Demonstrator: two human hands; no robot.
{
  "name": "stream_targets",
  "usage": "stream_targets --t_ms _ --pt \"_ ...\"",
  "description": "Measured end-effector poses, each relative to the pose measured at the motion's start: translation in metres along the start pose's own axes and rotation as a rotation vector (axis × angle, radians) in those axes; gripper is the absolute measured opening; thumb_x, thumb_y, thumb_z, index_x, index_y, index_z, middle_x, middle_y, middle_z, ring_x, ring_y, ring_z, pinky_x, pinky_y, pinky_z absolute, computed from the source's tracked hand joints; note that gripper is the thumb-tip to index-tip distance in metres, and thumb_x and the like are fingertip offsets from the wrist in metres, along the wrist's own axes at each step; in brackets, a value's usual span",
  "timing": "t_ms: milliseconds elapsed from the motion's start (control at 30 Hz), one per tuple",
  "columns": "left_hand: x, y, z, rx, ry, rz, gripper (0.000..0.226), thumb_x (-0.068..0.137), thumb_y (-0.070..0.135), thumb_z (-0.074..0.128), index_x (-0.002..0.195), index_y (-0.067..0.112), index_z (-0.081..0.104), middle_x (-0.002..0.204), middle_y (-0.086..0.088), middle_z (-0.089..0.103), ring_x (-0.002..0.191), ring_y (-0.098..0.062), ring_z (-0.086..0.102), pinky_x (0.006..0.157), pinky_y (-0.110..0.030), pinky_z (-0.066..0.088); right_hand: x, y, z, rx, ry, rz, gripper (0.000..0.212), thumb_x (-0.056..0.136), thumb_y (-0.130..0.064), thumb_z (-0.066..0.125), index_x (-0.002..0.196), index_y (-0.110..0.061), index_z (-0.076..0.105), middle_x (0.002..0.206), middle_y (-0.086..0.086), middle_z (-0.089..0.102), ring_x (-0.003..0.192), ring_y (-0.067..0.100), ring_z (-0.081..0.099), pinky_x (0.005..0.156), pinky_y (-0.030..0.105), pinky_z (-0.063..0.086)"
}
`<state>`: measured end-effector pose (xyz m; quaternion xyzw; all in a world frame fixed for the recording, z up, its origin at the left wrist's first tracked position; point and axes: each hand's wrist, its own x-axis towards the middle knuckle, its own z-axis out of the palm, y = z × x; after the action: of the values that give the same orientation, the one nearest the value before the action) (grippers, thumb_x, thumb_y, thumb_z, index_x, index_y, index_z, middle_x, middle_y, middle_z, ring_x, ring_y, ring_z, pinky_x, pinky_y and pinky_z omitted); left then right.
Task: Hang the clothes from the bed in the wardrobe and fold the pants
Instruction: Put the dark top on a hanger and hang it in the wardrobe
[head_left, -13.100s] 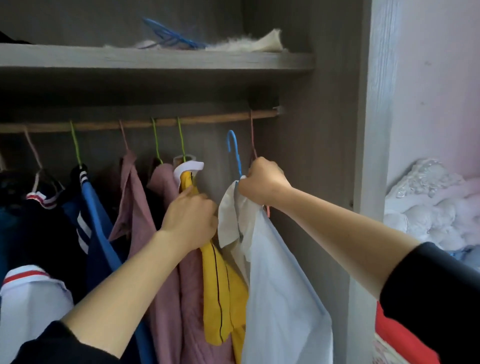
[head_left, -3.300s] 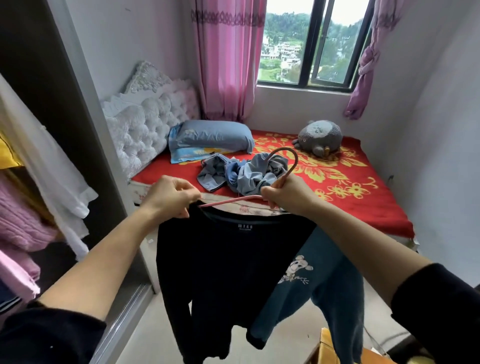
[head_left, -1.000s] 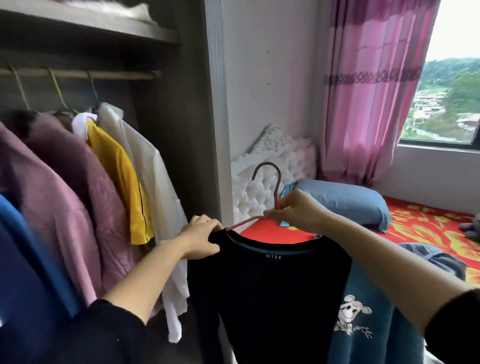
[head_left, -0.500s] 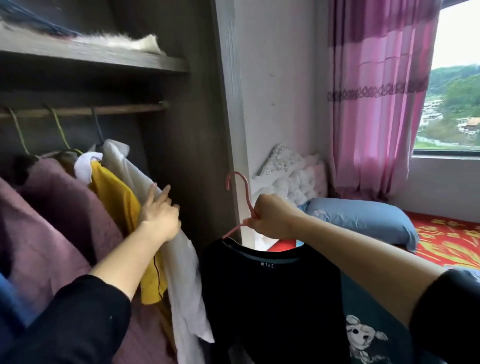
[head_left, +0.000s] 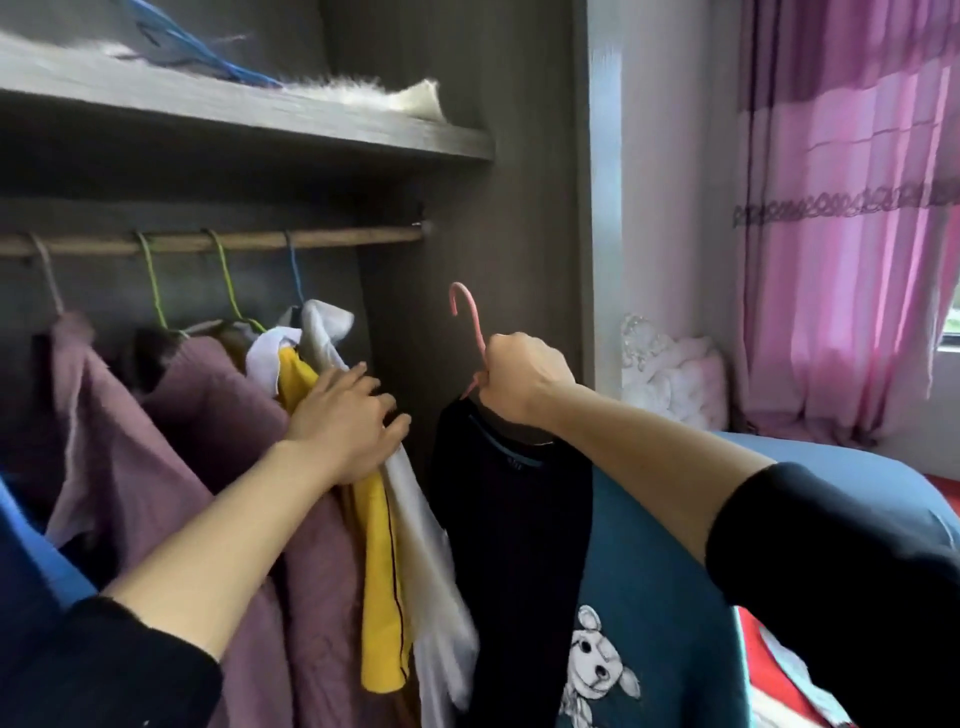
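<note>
Wardrobe fills the left and middle of the view, open, with a shelf on top and a wooden rail under it. A pink curtain hangs at the right, with a white tufted headboard beside it and a strip of red bed cover at the lower right. The black and teal top with a mouse print is on a pink hanger in the air just right of the hung clothes, in front of the wardrobe's side wall. It is not on the rail, and the hook sits below and right of the rail end. On the rail are two mauve garments, a yellow shirt and a white shirt, the last on the right. The right hand is closed in a fist round the hanger's neck, just under the hook, and carries the top. The left hand has its fingers spread and loosely bent — laid against the white shirt's shoulder, pressing it, no clear grip. A blue hanger lies on the shelf next to something white and furry — blurred.
</note>
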<state>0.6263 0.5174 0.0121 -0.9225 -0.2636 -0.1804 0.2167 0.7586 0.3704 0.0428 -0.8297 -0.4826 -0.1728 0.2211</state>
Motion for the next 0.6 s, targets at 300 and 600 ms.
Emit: stream_targets --t_ms 300,600 --pt "0.044 -0.044 -0.010 -0.069 0.017 -0.120 0.047 0.096 0.048 0.035 0.136 0.027 0.048 0.159 -0.004 0.016 0.147 -0.022 -0.007 0.117 -0.043 -0.002 0.107 -0.035 0.010 0.044 0.104 -0.106 0.017 0.095 -0.025 0.056 0.105 -0.012 0.058 0.081 0.002 0.052 0.078 0.023 0.054 0.065 0.034 0.041" --pt "0.114 -0.090 -0.031 0.056 0.176 -0.318 0.086 0.086 0.048 0.055 0.152 0.020 0.007 0.159 -0.016 -0.005 0.146 -0.031 -0.010 0.118 -0.042 -0.003 0.193 -0.059 0.020 0.003 0.138 -0.204 0.013 0.093 -0.022 0.057 0.104 -0.014 0.059 0.091 0.005 0.059 0.081 0.023 0.058 0.065 0.032 0.041"
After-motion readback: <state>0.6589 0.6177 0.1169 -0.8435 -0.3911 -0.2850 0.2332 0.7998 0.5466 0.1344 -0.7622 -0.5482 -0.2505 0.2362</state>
